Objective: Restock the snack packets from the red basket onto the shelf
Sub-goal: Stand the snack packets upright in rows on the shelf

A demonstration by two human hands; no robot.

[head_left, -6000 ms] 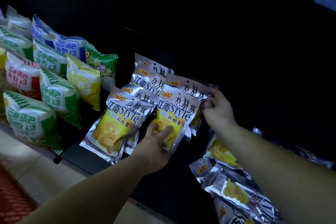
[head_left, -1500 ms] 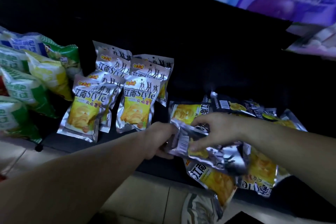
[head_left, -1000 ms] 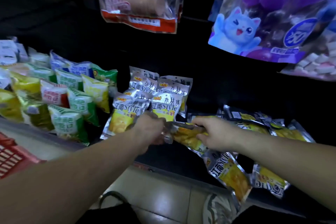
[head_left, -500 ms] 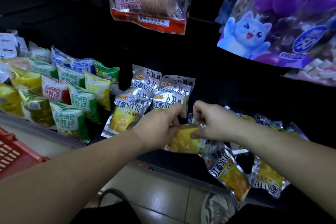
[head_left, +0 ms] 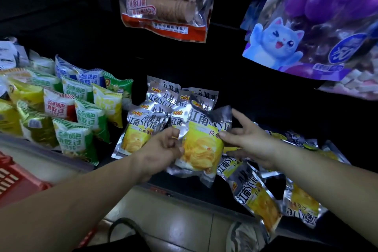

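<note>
A silver and yellow chip packet [head_left: 201,143] stands upright at the front of the dark shelf [head_left: 204,194]. My left hand [head_left: 163,149] grips its left edge. My right hand [head_left: 247,139] touches its right side with the thumb, fingers spread and straight. Behind it stand two rows of the same packets [head_left: 143,129]. More of them lie in a loose heap [head_left: 255,196] to the right. A corner of the red basket [head_left: 14,182] shows at the lower left.
Green, red, blue and yellow snack bags [head_left: 77,120] fill the shelf to the left. A bag of round biscuits [head_left: 163,0] and a purple bag with a blue cat [head_left: 306,20] hang above. Tiled floor lies below the shelf edge.
The packet that both hands held flat and low now stands upright in front of the right row. My right hand has let go of its top and opened beside it.
</note>
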